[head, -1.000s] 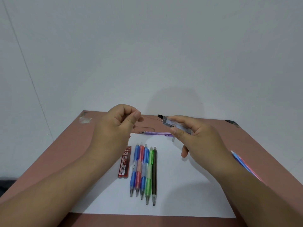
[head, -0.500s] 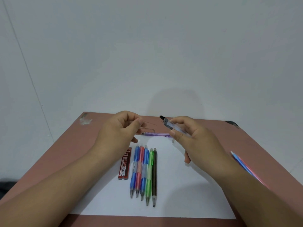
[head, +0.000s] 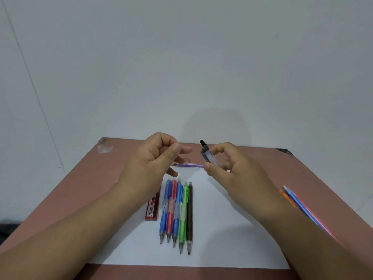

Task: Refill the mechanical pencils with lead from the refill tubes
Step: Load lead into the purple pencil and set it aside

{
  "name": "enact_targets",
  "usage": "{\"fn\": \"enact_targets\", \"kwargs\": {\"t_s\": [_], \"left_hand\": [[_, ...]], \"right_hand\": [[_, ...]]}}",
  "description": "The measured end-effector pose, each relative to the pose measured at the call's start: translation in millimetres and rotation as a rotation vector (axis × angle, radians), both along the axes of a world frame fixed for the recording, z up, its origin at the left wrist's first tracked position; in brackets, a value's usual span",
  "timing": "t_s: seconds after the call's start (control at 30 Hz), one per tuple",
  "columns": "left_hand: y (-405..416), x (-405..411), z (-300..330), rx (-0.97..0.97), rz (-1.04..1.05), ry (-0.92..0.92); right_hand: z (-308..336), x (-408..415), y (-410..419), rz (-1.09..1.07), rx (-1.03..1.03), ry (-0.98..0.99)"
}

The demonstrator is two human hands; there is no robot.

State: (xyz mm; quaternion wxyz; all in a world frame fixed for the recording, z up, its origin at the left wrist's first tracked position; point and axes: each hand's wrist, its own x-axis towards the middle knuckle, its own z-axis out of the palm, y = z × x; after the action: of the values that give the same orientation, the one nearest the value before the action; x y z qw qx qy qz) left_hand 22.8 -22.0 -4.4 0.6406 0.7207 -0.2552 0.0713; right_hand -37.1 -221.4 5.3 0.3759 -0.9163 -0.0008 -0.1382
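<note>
My right hand [head: 234, 170] pinches a clear lead refill tube [head: 209, 157] between thumb and fingers, tilted steeply with its black cap up. My left hand [head: 155, 158] hovers just left of it, fingers curled, thumb tip pressed to the forefinger; no lead can be made out between them. A purple mechanical pencil [head: 190, 165] lies crosswise on the table behind both hands. Several mechanical pencils [head: 177, 211] in blue, red, green and black lie side by side on the white sheet [head: 222, 229], tips toward me. A red refill tube [head: 152, 207] lies left of them.
The sheet lies on a reddish-brown table [head: 80, 199] against a white wall. A few more pencils [head: 296, 201] in orange, blue and pink lie near the table's right edge, partly under my right forearm. A scuffed patch [head: 104, 147] marks the far left corner.
My right hand has tipped the clear tube from nearly flat to steeply upright. My left hand has shifted slightly and keeps its pinch.
</note>
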Motion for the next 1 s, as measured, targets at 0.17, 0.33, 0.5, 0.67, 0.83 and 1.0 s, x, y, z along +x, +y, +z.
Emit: {"fn": "enact_targets", "kwargs": {"t_s": [0.17,0.33,0.5,0.67,0.83,1.0], "left_hand": [[-0.3,-2.0,-1.4,0.04,-0.061,-0.057],[-1.4,-2.0,-3.8,0.035,-0.063,-0.075],[-1.8,-2.4,-3.7,0.035,-0.04,-0.062],[1.4,1.9,-3.6,0.046,0.05,-0.016],[5.5,3.7,-3.6,0.152,0.191,0.019],[1.4,6.6,-10.8,0.317,0.064,0.148]], "right_hand": [[1.2,-0.7,2.2,-0.009,-0.039,-0.032],[-3.8,1.3,1.5,-0.01,-0.049,-0.09],[-6.2,2.9,1.8,-0.002,-0.067,-0.108],[-4.9,2.3,-0.5,-0.008,-0.059,-0.149],[-4.2,5.5,-7.6,-0.071,-0.082,-0.191],[-5.0,8.0,-9.9,-0.101,-0.071,-0.199]]}}
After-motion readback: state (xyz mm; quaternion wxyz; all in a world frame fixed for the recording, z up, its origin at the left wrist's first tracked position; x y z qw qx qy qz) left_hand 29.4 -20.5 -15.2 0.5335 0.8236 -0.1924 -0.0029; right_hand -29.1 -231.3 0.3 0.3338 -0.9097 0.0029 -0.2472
